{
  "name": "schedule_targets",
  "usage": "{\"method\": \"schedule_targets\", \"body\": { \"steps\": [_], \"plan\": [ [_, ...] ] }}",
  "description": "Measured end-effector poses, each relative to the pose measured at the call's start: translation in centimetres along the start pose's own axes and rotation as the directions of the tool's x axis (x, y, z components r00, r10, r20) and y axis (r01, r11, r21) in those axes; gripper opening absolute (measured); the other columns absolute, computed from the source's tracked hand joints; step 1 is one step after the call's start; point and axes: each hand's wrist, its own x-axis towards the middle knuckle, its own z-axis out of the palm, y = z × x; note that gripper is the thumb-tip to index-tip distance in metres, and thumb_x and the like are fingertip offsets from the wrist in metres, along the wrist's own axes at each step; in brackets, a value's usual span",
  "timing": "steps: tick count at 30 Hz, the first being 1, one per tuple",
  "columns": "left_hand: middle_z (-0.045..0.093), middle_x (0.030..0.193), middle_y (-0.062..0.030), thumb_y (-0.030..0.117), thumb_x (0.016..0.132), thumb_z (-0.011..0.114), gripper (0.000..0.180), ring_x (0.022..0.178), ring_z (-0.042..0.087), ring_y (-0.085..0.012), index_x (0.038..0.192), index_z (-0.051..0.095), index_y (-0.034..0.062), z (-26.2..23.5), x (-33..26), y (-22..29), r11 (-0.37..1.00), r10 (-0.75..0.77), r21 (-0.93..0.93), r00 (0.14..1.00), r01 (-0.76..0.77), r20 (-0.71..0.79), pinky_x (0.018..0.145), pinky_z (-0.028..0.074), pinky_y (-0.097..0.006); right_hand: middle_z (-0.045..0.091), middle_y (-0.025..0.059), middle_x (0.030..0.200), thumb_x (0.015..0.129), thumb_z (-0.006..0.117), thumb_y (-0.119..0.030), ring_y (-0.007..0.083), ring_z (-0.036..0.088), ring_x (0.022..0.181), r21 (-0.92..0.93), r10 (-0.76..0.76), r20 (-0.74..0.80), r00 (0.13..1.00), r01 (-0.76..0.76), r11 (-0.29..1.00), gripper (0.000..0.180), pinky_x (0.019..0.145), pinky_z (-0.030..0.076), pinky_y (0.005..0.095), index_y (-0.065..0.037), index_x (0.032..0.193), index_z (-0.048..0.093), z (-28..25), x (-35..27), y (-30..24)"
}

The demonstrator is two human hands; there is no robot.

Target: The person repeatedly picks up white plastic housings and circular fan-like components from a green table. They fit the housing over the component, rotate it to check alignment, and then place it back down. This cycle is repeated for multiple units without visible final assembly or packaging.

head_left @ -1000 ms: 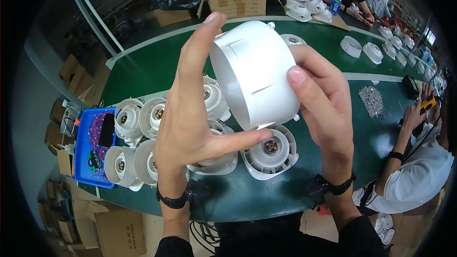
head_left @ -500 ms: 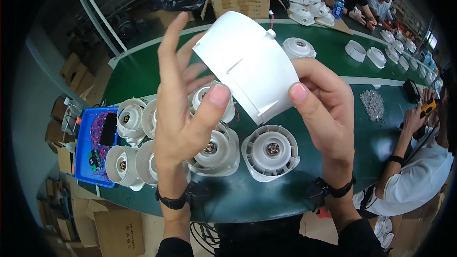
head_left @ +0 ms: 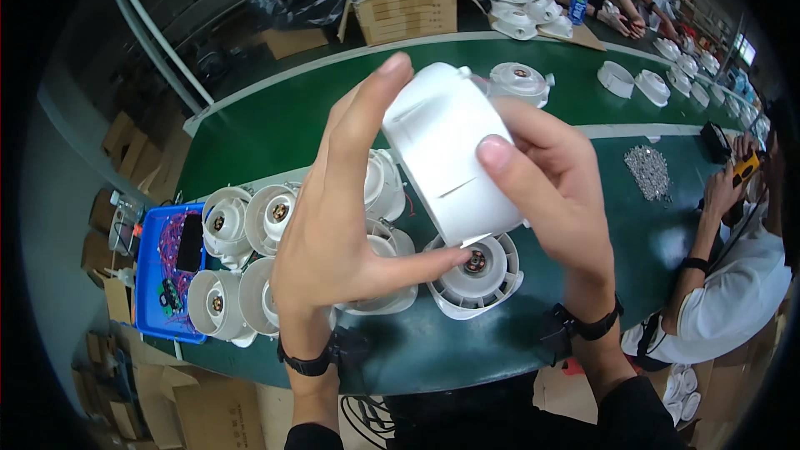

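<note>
A white plastic, drum-shaped housing (head_left: 454, 154) is held tilted above the bench. My right hand (head_left: 554, 171) is closed on its right side, the thumb pressed on the outer wall and the fingers behind. Beside its left side, my left hand (head_left: 342, 200) is spread wide, index fingertip near the upper end and thumb stretched along the lower edge; whether they touch it, I cannot tell. Below stands a round white fan unit (head_left: 475, 300) with vanes and a copper-coloured motor centre. Several similar units, including one fan unit (head_left: 215, 304), stand to the left, partly hidden by my left hand.
A blue tray (head_left: 150, 329) with wires and a green circuit board sits at the left. Small metal parts (head_left: 648, 171) lie in a pile at the right. A co-worker (head_left: 708, 292) holds a yellow tool there. Cardboard boxes (head_left: 404, 17) and white housings (head_left: 517, 21) stand at the back.
The housing has turned more upright and come lower and nearer. My left thumb has stretched to its lower edge, and my right thumb has slid further onto its wall.
</note>
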Motion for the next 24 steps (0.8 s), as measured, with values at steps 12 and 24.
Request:
{"method": "schedule_targets", "body": {
  "steps": [12,24],
  "plan": [
    [0.048,0.137,-0.0305,0.076,0.081,0.053,0.108,0.124,0.055,-0.0342,0.148,0.025,-0.0044,0.4,0.4,0.9,0.972,-0.217,-0.178,0.868,0.152,-0.447,0.100,0.048,-0.041,0.064,0.0189,0.083,0.083,0.068,0.001,0.0340,0.062,0.073,-0.165,-0.424,0.312,0.850,0.488,0.857,0.022,0.067,0.050,0.0372,0.010,0.103,0.065,0.9,-0.5,1.4],
    [0.061,0.123,-0.0234,0.064,0.096,0.023,0.083,0.108,0.063,-0.0284,0.145,0.034,-0.0019,-1.8,-0.6,-0.5,0.911,-0.373,-0.338,0.818,0.235,-0.438,0.088,0.052,-0.038,0.070,0.0159,0.094,0.087,0.070,-0.017,0.0216,0.066,0.089,-0.128,-0.337,0.005,0.941,0.335,0.933,0.032,0.082,0.050,0.0315,0.011,0.104,0.067,0.3,-0.9,0.2]
  ]
}}
